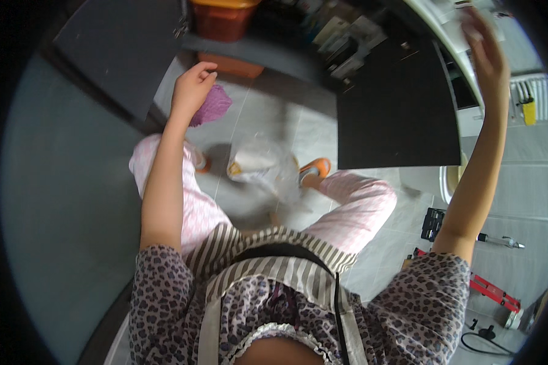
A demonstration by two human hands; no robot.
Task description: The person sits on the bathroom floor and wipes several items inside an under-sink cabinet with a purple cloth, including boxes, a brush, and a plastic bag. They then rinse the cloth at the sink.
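My left hand, fingers loosely curled, is in front of the open dark cabinet. Just below it is a purple cloth, partly hidden by the hand; I cannot tell whether the two touch. Raised at the upper right, my right hand is blurred over a white counter edge. A small dark-and-white thing shows at its fingertips, and whether it is gripped is unclear. Between my feet, a clear plastic bag with white and yellow contents lies on the grey tile floor.
The left cabinet door and right cabinet door stand open. Inside are an orange-lidded tub and several boxes. At right are a black tool case, a red metal frame and a black cable.
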